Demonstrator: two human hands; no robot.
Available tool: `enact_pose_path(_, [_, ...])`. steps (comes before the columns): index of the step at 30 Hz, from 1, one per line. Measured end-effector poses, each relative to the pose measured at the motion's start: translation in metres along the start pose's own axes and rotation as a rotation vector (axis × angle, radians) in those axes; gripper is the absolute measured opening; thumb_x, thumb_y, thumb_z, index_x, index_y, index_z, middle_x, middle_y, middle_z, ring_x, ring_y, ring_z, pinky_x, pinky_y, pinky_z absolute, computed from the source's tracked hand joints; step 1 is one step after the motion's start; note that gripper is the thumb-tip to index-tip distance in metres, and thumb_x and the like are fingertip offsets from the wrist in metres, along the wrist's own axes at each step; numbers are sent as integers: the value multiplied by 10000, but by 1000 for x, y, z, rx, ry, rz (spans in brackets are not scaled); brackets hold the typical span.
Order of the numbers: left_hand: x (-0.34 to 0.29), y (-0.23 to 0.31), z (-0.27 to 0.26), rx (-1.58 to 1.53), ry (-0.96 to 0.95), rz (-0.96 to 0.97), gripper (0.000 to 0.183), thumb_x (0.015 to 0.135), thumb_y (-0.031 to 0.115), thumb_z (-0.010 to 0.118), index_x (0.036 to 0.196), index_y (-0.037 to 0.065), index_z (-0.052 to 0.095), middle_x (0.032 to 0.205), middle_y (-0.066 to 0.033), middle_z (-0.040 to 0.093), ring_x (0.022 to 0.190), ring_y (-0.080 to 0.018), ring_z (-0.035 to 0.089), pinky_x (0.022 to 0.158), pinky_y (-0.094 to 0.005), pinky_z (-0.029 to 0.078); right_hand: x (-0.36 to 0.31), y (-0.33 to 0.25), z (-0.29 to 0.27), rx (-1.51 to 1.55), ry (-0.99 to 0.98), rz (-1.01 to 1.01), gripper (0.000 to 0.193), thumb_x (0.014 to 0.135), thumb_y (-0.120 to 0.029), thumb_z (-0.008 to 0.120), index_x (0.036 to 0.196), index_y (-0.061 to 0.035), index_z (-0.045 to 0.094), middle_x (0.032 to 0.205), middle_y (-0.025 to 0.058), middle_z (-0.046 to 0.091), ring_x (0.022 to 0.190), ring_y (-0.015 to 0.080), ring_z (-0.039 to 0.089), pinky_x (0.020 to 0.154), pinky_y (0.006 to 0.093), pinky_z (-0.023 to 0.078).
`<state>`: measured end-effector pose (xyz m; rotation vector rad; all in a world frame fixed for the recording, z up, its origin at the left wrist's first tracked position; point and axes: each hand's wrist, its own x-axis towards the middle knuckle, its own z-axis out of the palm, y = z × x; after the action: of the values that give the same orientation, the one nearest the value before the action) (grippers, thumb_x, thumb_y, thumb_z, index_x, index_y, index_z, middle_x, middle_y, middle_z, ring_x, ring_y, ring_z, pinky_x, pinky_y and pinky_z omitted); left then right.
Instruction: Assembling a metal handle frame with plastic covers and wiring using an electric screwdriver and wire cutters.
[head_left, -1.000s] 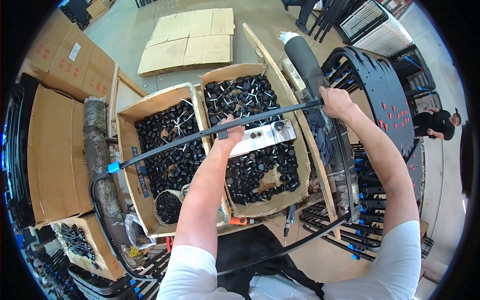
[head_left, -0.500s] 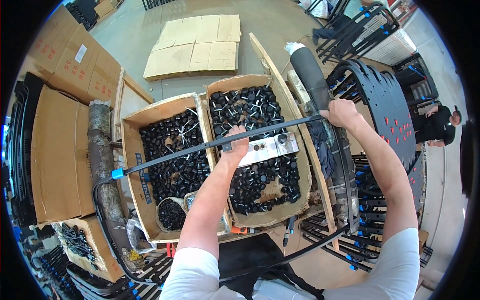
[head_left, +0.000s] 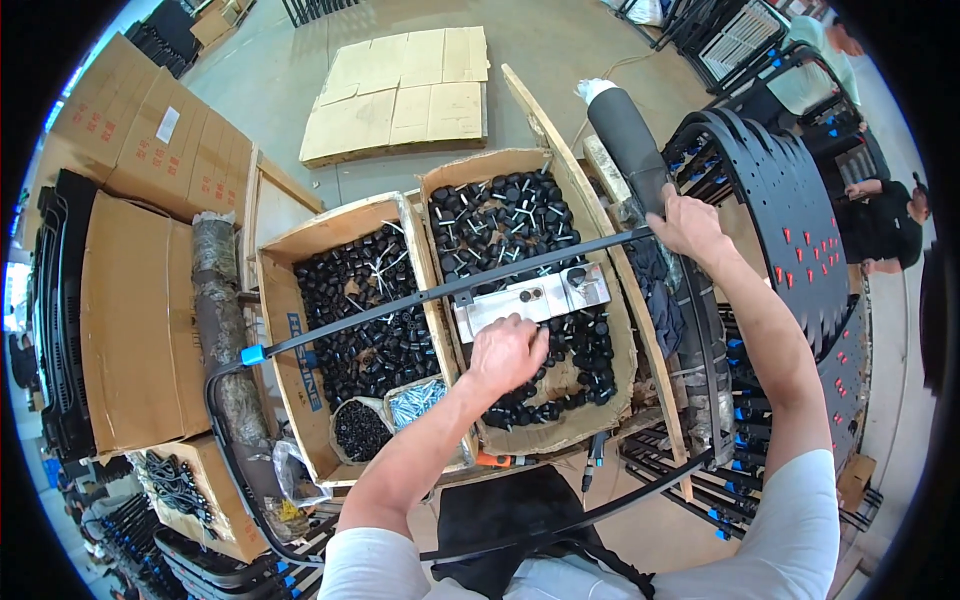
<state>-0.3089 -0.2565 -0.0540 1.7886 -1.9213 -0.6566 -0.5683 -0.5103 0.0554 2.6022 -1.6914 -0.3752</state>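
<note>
While your right hand [head_left: 690, 222] is closed on the far right corner of the black metal frame [head_left: 370, 317], your left hand [head_left: 510, 352] is off it, fingers curled at the near edge of the silver metal block [head_left: 555, 300]; whether they pinch or touch anything there, you cannot tell. The frame's far bar slants across both open boxes, passing along the block's far edge. Its blue cap [head_left: 253, 355] sticks out past the left box's outer wall, near the wrapped roll [head_left: 215, 260], so that end has little side room. The right bar runs down beside the wooden plank [head_left: 650, 362], and the near bar crosses in front of your body.

Under the block, the right box [head_left: 485, 165] holds black knobs [head_left: 500, 215], some with pale stems upward. The left box [head_left: 285, 340] holds black caps [head_left: 350, 350], with silver screws [head_left: 415, 403] in its near right corner. The two boxes stand side by side, their walls nearly touching.

Farther right, a dark roll [head_left: 628, 130] lies close outside the plank, and black panels [head_left: 790, 220] stand beyond it. Ahead, a strip of floor [head_left: 560, 40] shows past the boxes, around flat cardboard [head_left: 400, 95].
</note>
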Motion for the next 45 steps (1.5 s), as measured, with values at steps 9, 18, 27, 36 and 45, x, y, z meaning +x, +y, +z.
enact_pose_path(9, [117, -70, 48, 499, 18, -262, 240, 984, 298, 662, 1064, 86, 742, 1077, -145, 750, 979, -338, 740, 882, -477, 587, 2, 23, 23, 125, 32, -126, 512, 1035, -426, 564, 1230, 48, 561, 982, 281, 744, 1020, 435, 731, 903, 542, 562])
enact_pose_path(18, [115, -71, 49, 508, 2, -219, 191, 938, 182, 599, 980, 62, 741, 982, -114, 723, 952, -297, 716, 836, -434, 558, 11, 19, 17, 97, -62, -11, 432, 992, -327, 554, 1185, 59, 573, 1051, 298, 739, 1068, 428, 726, 940, 539, 559])
enact_pose_path(27, [29, -33, 36, 239, 450, -170, 158, 986, 192, 638, 993, 41, 682, 987, -170, 676, 984, -385, 652, 879, -519, 516, 4, 2, 11, 107, -34, 20, 387, 986, -306, 556, 1174, 31, 582, 1050, 281, 742, 1061, 428, 725, 942, 533, 561])
enact_pose_path(36, [-79, 46, -20, -250, 413, -156, 101, 994, 130, 640, 976, 31, 651, 928, -171, 624, 913, -393, 616, 824, -499, 485, 2, 5, 14, 59, 9, -14, 422, 993, -330, 564, 1188, 41, 610, 1109, 290, 741, 1095, 430, 719, 965, 530, 562])
enact_pose_path(45, [-149, 45, -33, -491, 426, -299, 191, 1050, 176, 616, 1050, -11, 653, 958, -182, 647, 896, -378, 643, 808, -446, 516, 25, 32, 44, 25, -101, 138, 560, 978, -426, 565, 1271, 50, 600, 1162, 307, 724, 1132, 438, 705, 990, 533, 550])
